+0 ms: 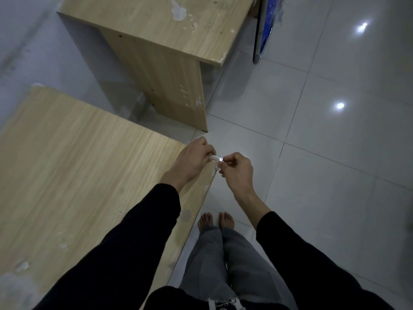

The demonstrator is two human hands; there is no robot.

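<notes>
A small clear plastic piece (217, 161), bent like a corner guard, sits at the near corner of a light wooden tabletop (73, 153). My left hand (192, 161) pinches its left end with curled fingers, resting over the table's edge. From the right, my right hand (237, 170) pinches the piece's other end between thumb and fingertips. Both arms wear black sleeves.
A second wooden desk (161, 39) with chipped edges stands further back, its side panel reaching the floor. A blue panel (264, 27) leans at the upper right. Glossy white floor tiles (324, 153) spread to the right. My bare feet (215, 221) stand beside the table's edge.
</notes>
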